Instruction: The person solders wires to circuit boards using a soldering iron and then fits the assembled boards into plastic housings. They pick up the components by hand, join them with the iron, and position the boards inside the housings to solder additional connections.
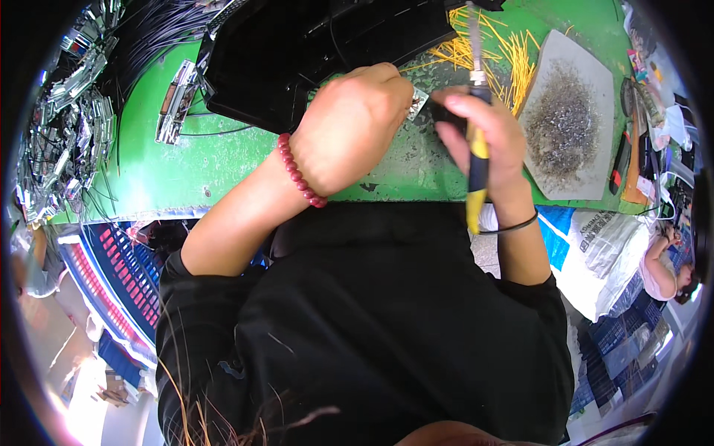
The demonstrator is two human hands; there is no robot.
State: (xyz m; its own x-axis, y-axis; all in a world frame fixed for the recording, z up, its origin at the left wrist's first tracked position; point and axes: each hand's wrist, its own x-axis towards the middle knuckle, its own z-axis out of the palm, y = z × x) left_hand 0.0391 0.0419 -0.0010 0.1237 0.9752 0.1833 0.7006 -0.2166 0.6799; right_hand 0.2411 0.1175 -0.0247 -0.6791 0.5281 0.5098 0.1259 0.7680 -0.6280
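Green bench top (223, 167) carries the work. The left hand (355, 123) is curled closed, pinching a small metal connector piece (418, 104) at its fingertips, so the piece sits just right of that hand and between the two hands. The right hand (483, 141) is wrapped around a yellow-handled soldering iron (477, 149), whose long axis runs nearly straight away from the person, tip (473, 33) pointing up the bench. The piece lies to the left of the iron's shaft, close beside the right fingers, while the tip stands beyond it. Yellow wire pieces (513, 56) and a grey pad (569, 119) lie to the right.
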